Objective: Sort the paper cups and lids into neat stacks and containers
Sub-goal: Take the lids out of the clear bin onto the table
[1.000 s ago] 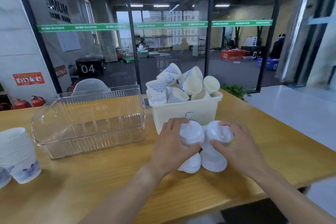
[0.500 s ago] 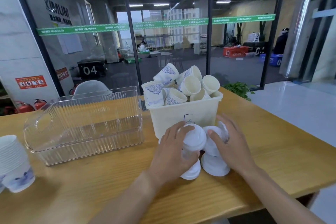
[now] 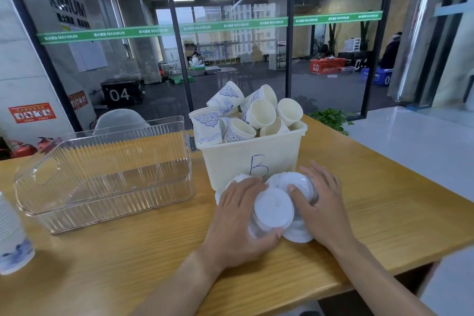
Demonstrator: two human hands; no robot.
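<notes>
While both hands are working low at the middle, a stack of paper cups point(image 3: 11, 236) is standing at the far left edge of the wooden bench point(image 3: 123, 259), at about nine o'clock from them. Next to the right, a clear ribbed container point(image 3: 107, 172) is lying on the bench, holding nothing that can be seen. At twelve o'clock from the hands, a cream bin point(image 3: 246, 159) marked "B" is sitting heaped with loose cups point(image 3: 259, 113), some plain, some printed in blue, lying at all angles above its rim. Just in front of the bin, the left hand point(image 3: 238, 220) is curling its fingers and thumb around a stack of white lids point(image 3: 273, 211), its grip closing on the sides with the top lid facing the camera. Touching it at three o'clock, the right hand point(image 3: 323, 208) is wrapping its grip around a second lid stack point(image 3: 295, 183), thumb pressing on the top. More lids point(image 3: 298, 235) are lying on the bench beneath and between the two hands.
</notes>
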